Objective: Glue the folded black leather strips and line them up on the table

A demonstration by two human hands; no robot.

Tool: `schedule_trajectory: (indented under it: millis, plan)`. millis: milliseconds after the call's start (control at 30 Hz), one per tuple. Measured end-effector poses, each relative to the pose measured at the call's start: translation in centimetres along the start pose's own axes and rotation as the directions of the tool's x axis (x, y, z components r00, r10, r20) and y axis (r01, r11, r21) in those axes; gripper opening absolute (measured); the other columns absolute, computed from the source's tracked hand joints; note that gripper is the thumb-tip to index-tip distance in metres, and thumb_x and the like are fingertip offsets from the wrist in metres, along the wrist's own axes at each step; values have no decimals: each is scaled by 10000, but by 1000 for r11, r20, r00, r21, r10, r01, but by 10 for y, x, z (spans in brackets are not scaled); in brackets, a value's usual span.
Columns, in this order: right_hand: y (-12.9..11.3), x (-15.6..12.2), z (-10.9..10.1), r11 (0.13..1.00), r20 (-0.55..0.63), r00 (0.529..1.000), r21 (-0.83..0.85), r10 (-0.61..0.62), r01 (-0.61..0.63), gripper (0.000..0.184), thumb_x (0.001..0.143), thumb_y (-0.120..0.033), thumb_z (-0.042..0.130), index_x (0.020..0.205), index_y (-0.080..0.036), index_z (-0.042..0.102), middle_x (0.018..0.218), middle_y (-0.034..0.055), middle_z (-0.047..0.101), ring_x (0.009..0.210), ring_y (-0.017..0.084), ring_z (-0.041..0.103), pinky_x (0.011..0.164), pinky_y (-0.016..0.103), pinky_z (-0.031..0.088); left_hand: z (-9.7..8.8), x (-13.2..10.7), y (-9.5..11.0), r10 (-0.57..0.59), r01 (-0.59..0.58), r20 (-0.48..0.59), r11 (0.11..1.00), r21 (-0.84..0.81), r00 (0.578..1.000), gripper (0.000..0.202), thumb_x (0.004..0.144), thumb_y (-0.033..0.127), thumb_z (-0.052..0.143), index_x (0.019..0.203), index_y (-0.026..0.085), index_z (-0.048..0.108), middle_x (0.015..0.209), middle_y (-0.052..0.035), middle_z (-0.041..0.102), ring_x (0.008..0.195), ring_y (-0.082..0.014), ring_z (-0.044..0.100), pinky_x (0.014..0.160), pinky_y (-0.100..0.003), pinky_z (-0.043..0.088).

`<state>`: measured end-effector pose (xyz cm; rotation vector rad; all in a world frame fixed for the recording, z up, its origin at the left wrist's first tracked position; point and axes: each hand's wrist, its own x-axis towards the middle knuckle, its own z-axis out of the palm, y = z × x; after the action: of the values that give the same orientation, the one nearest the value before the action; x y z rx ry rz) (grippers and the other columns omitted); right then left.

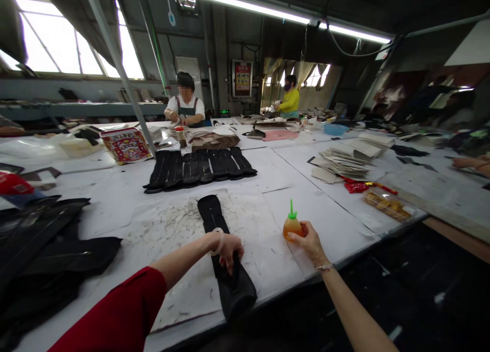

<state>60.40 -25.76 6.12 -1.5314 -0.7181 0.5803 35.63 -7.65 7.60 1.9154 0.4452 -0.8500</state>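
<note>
A long black zippered piece (214,214) lies lengthwise on the white tabletop, its lower end near the front edge. My left hand (231,250) is closed on a raised flap of this piece, fingers pinched along its edge. To the right, my right hand (309,244) wraps round a small squeeze bottle (293,227) with amber liquid and a green nozzle pointing up. The bottle is upright, at or just above the tabletop; I cannot tell whether it touches. Part of the black piece is hidden under my left hand.
A row of black zippered pieces (201,169) lies beyond my hands, with a heap of more (42,255) at left. Stacked grey sheets (337,163), a clear box of food (387,205) and a blue basin (335,129) are at right. Two people (186,104) work across the table.
</note>
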Motion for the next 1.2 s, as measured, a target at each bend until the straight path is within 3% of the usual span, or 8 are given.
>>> schedule_trajectory:
  millis: [133, 267, 367, 500, 600, 767, 933, 1200]
  plan:
    - [-29, -26, 5, 952, 123, 991, 291, 55, -89, 502, 625, -423, 773, 1054, -227, 601, 978, 35, 677, 842, 224, 645, 704, 374, 539, -12, -2, 0, 49, -46, 132, 999, -25, 990, 480, 365, 265, 897, 735, 179, 604, 470, 53, 593, 446, -166, 599, 433, -271, 512]
    - [-54, -42, 5, 595, 45, 979, 789, 197, -156, 425, 663, -526, 763, 967, -248, 656, 919, 8, 694, 795, 192, 655, 686, 351, 559, -23, -16, 3, 172, -167, 196, 985, -40, 965, 471, 395, 339, 896, 741, 181, 619, 497, 55, 598, 425, -162, 590, 407, -283, 507]
    - [-65, -49, 4, 479, 68, 969, 860, 238, -178, 428, 699, -564, 725, 965, -233, 675, 913, 36, 703, 816, 212, 657, 670, 365, 568, -31, -28, 7, 202, -197, 223, 979, -45, 953, 456, 415, 321, 897, 757, 181, 629, 511, 55, 606, 420, -158, 587, 399, -278, 502]
    - [-75, -56, 9, 552, 117, 967, 803, 225, -226, 407, 661, -358, 808, 1020, -212, 683, 979, 59, 702, 791, 193, 649, 565, 278, 538, -39, -37, 10, 205, -202, 258, 979, -37, 944, 452, 429, 299, 895, 778, 183, 633, 511, 58, 609, 418, -158, 589, 402, -272, 503]
    - [-79, -59, 18, 547, 89, 975, 816, 202, -187, 433, 658, -439, 815, 1007, -214, 692, 995, 52, 697, 817, 185, 649, 593, 268, 552, -41, -39, 12, 214, -211, 263, 977, -39, 941, 440, 435, 287, 892, 772, 186, 628, 508, 59, 609, 415, -158, 584, 397, -267, 495]
    - [-77, -65, 42, 592, 267, 944, 736, 193, -329, 556, 664, -497, 804, 1141, -267, 637, 1026, 51, 701, 936, 221, 658, 721, 336, 573, -42, -41, 15, 117, -113, 260, 993, -32, 958, 441, 410, 232, 893, 763, 190, 633, 512, 52, 608, 432, -153, 571, 399, -254, 483]
    - [-90, -66, 63, 802, 272, 959, 554, 77, -222, 524, 613, -304, 863, 1079, -254, 629, 1037, 46, 696, 902, 210, 646, 759, 334, 542, -45, -37, 14, 164, -162, 301, 986, -32, 939, 420, 427, 224, 890, 764, 195, 640, 503, 50, 608, 418, -157, 571, 388, -256, 483]
    - [-99, -52, 74, 926, 318, 945, 373, -73, -53, 672, 613, -274, 854, 1220, -276, 565, 981, 14, 666, 850, 208, 626, 760, 366, 535, -48, -34, 11, 261, -266, 337, 964, -32, 905, 383, 461, 251, 883, 744, 204, 629, 484, 61, 596, 395, -154, 567, 367, -249, 479]
